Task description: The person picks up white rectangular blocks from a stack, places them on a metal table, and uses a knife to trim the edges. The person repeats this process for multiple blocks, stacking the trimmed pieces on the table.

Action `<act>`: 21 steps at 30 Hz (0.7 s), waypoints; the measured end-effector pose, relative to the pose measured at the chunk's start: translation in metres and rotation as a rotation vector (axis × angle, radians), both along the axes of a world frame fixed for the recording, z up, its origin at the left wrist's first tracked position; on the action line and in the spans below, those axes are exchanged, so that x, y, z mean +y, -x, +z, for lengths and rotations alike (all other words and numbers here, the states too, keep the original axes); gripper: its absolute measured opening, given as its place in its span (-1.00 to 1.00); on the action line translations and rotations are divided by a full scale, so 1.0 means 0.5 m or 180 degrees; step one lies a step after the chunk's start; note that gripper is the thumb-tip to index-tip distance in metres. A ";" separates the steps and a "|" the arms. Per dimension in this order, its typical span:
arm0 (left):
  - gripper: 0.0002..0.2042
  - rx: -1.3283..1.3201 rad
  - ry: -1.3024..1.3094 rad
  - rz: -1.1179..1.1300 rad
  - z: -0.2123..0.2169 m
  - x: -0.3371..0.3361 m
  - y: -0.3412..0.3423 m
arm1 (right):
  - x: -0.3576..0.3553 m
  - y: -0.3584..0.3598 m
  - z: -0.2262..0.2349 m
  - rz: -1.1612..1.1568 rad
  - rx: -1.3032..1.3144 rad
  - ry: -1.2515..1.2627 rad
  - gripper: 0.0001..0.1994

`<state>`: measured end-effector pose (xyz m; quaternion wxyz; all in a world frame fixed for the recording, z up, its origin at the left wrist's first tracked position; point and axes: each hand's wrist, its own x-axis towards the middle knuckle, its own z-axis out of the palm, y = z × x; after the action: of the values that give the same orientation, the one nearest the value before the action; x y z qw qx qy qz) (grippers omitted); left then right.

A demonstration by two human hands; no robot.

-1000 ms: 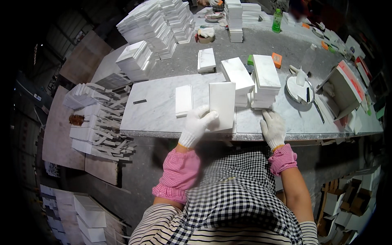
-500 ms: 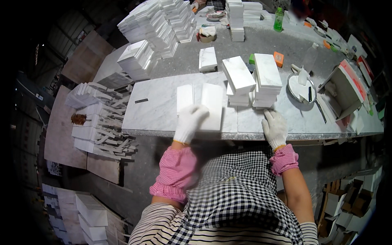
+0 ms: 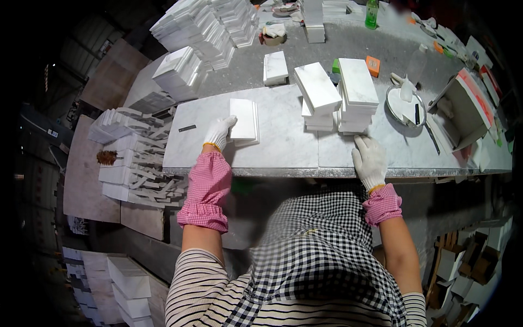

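In a white knit glove, my left hand (image 3: 220,133) grips the left edge of a small stack of white tiles (image 3: 243,120) lying on a pale marble slab. Its fingers are closed against the tile edge, and the thumb side is partly hidden. My right hand (image 3: 370,161), also gloved, rests at the slab's front edge with fingers stretched out, holding nothing. Just beyond its fingertips stands a taller stack of grey-veined white tiles (image 3: 357,95). Left of that is a second, uneven tile stack (image 3: 317,92), its upper tiles set askew.
Behind are a short tile pile (image 3: 275,68) and tall tile stacks (image 3: 193,30). A round metal dish (image 3: 391,111) and an open carton (image 3: 463,111) stand at right. A dark flat strip (image 3: 187,128) lies left of my left hand. Grey strips (image 3: 155,163) and tiles crowd the left-side board.
Two tile groups lay side by side; now one small stack lies there. My left hand has moved left to its left edge. The right hand stays near the slab's edge.
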<state>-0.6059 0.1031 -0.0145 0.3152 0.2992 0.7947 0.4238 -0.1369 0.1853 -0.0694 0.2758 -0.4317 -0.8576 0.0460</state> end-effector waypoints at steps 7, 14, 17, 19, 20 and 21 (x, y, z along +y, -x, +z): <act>-0.56 0.2590 0.0906 -0.0467 -0.056 -0.002 0.045 | 0.001 0.013 -0.004 0.0043 0.0186 -0.0456 -0.69; -0.35 0.3078 0.0883 -0.0825 -0.029 0.064 -0.030 | 0.002 0.005 -0.005 -0.0019 0.0119 -0.0474 -0.68; -0.30 0.3302 0.0562 -0.0998 -0.076 0.103 -0.009 | 0.000 0.013 0.007 0.0016 0.0108 -0.0417 -0.70; -0.30 0.3152 0.0718 -0.1010 -0.073 0.128 -0.024 | -0.001 0.012 0.009 0.0037 0.0111 -0.0398 -0.72; -0.30 0.3215 0.0682 -0.0998 -0.071 0.135 -0.028 | 0.000 0.011 0.009 0.0053 0.0142 -0.0435 -0.72; -0.29 0.3280 0.0649 -0.0980 -0.072 0.138 -0.030 | 0.002 0.011 0.008 0.0074 0.0176 -0.0471 -0.73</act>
<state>-0.5907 0.1723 -0.0505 -0.0290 0.5489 0.8303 0.0922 -0.1424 0.1863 -0.0653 0.3299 -0.3986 -0.8557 -0.0024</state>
